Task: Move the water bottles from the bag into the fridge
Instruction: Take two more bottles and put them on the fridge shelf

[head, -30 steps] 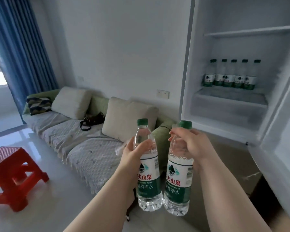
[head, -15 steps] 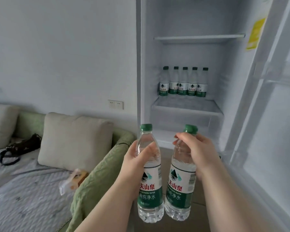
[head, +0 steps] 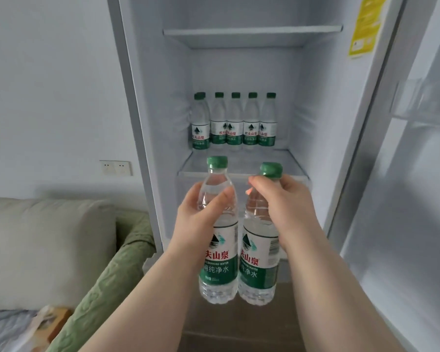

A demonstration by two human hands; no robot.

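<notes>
Clear plastic, white fridge

Glossy clear plastic bottles (head: 217, 232) with paper-like labels; smooth white fridge (head: 315, 102) walls; matt textured green sofa cover (head: 107, 270).

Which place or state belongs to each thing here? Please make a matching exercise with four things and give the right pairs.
1. row of bottles
2. sticker
3. wall socket
4. right hand

a. yellow, top right of the fridge
b. grips a bottle just under its cap
c. stands on a fridge shelf
d. on the wall, left of the fridge

Pairs: 1-c, 2-a, 3-d, 4-b.
</notes>
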